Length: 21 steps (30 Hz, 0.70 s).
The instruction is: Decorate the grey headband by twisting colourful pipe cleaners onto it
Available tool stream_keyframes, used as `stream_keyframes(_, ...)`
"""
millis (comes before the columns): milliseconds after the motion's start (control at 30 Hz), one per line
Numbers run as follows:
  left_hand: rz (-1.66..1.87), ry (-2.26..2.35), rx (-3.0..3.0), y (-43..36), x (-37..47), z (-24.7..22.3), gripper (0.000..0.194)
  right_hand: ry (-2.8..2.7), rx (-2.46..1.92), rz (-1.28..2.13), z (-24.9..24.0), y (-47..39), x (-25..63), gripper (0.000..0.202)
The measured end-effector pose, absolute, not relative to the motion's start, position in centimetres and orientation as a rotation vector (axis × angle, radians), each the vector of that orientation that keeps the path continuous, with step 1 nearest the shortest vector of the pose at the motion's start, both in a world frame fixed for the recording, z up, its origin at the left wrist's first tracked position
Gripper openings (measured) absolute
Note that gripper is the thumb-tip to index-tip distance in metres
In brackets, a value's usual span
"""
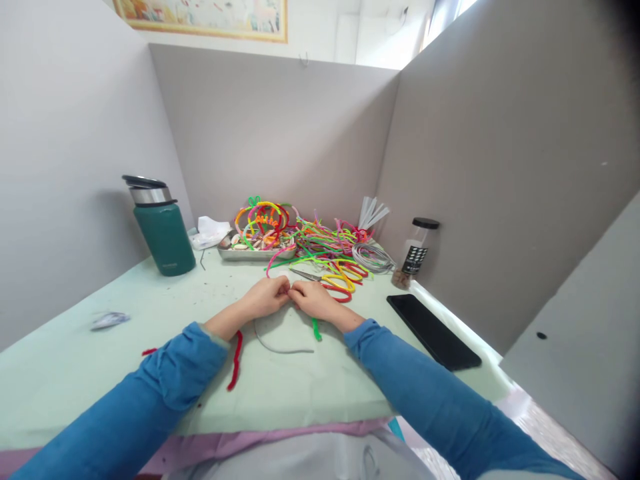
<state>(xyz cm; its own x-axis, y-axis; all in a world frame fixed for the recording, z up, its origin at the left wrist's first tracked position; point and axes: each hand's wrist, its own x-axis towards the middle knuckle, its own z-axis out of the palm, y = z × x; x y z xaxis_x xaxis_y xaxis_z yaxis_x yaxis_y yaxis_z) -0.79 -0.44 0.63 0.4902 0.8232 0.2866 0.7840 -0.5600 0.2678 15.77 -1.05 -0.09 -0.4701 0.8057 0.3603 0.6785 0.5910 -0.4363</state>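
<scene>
My left hand [269, 297] and my right hand [311, 299] meet over the middle of the table, fingertips pinched together. A pink pipe cleaner [274, 259] rises in a curve from the fingers of the left hand. What the right fingertips pinch is hidden. Just below the right hand lies a short green pipe cleaner [317, 329]. A thin grey wire [283, 351] curves on the table beneath both hands. Beside my left wrist rests a red pipe cleaner [237, 360]. Past the right hand lie scissors with yellow handles [340, 283] and a red-handled pair [341, 295].
A metal tray [255, 255] holds bent pipe cleaner shapes, with a pile of coloured pipe cleaners [325, 237] alongside. Grey wire is coiled [373, 257] near a black-lidded jar [414, 253]. A phone [434, 332] lies right; a green bottle [164, 233] stands left. Partitions enclose the table.
</scene>
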Motion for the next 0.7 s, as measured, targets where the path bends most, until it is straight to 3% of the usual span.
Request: stream_keyframes(700,0.59,1.407,2.624,-0.46,-0.78,0.63,0.014,-2.308,-1.188,0.305,-0.15,-1.05,15.83,0.02)
